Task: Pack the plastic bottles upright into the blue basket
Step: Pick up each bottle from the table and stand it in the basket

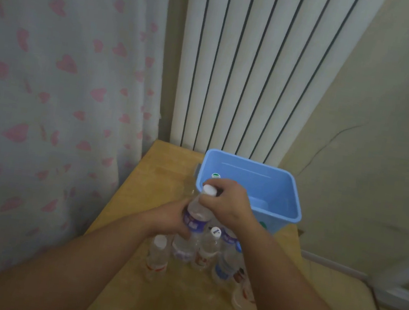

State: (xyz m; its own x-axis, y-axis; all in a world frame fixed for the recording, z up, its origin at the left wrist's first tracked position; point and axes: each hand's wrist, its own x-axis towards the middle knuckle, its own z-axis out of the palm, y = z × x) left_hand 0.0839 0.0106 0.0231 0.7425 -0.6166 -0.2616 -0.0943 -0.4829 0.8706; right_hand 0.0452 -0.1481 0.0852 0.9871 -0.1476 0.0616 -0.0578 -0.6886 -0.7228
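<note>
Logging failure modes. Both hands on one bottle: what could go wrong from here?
Lifting the held bottle out, the left hand or right hand may topple the crowded standing bottles. The blue basket sits near the right edge of the table; a shove could push it off.

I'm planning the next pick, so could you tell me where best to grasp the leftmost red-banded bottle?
The red-banded bottle stands upright with its left side open and other bottles crowding its right, so probably grip its clear body above the band, coming from the left.
</note>
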